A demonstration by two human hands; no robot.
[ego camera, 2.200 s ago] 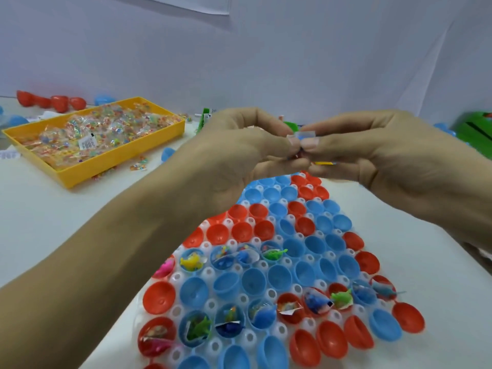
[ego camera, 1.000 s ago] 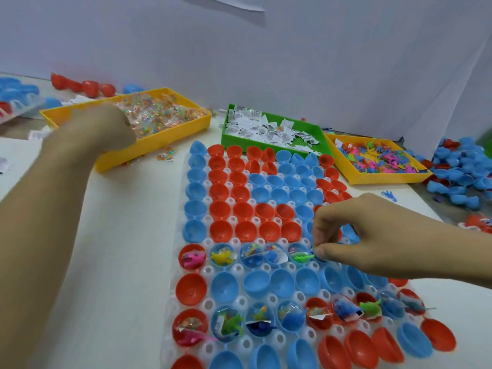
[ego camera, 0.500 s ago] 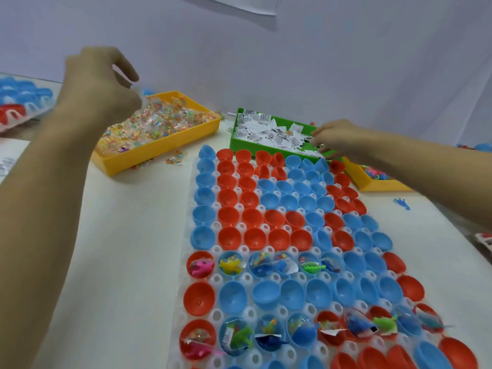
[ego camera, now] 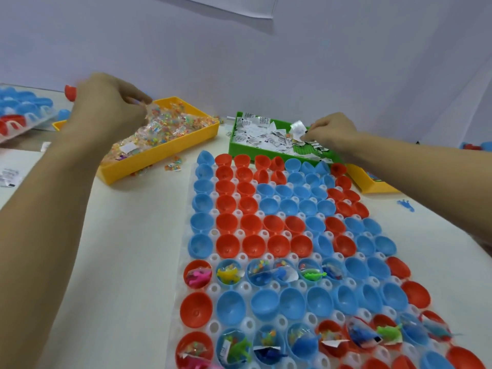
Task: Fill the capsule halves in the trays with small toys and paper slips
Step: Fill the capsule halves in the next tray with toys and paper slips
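Pinching paper slip [ego camera: 298, 128] (right hand [ego camera: 331, 129])

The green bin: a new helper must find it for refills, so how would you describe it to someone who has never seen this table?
Start at the capsule tray in the middle of the table and look past its far edge. The green bin sits there, between two yellow bins. It alone is green and holds white printed paper slips; the right hand is picking one out.
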